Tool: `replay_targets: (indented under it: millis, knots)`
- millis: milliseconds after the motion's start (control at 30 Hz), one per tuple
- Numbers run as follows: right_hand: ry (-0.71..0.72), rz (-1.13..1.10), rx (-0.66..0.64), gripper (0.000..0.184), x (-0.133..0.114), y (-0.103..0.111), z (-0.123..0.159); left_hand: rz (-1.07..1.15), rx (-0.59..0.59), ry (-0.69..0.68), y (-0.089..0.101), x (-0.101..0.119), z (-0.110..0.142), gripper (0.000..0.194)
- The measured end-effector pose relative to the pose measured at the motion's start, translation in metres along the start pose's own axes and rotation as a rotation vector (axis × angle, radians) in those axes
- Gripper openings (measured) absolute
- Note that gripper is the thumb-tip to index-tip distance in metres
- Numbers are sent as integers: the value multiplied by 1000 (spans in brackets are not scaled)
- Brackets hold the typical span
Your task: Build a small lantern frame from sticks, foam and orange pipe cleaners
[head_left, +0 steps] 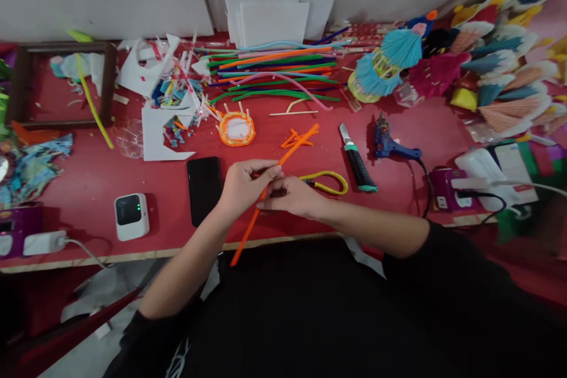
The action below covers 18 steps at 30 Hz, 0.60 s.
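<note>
An orange pipe cleaner (248, 233) runs slantwise through both hands near the front of the red table. My left hand (245, 188) pinches it around its middle. Just to the right, my right hand (295, 196) has its fingers closed on the same pipe cleaner. Its lower end hangs past the table edge, and its upper end crosses in front of some short orange pieces (290, 140). Yellow-handled scissors or pliers (339, 177) lie partly hidden behind my right hand. Farther back sits a small round base (237, 129) wrapped in orange, with short pegs standing around it.
A black phone (204, 192) and a white device (132, 217) lie to the left. On the right are a utility knife (358, 165) and a blue glue gun (392, 143) with a cord. Coloured pipe cleaners (274, 71) lie behind, with finished crafts (385, 65) at the back right.
</note>
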State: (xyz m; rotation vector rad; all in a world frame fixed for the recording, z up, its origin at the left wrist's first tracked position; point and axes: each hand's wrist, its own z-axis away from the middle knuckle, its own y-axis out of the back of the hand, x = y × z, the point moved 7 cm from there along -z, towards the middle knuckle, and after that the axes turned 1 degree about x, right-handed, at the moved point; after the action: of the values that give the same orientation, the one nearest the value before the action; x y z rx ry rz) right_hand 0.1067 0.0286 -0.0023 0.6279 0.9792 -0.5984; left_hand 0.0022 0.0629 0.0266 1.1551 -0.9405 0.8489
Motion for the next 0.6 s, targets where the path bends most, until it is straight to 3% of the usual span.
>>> replay_targets:
  millis: [100, 167, 233, 333, 433, 600]
  knots:
    - [-3, 208, 84, 9, 7, 24, 22, -86, 82, -15, 9, -6, -1, 29]
    - [-24, 378, 167, 13, 14, 46, 42, -185, 129, -42, 20, -8, 0, 22]
    - [-54, 722, 211, 17, 21, 61, 61, -275, 165, -69, 30, -8, 1, 17]
    - [-66, 1171, 139, 23, 34, 64, 78, -363, 158, -101, 31, -10, 2, 15]
    - [-97, 1223, 112, 28, 45, 61, 82, -418, 112, -115, 21, -15, 1, 13]
    - [-239, 1130, 116, 27, 57, 70, 85, -468, 60, -118, 6, -21, 2, 10]
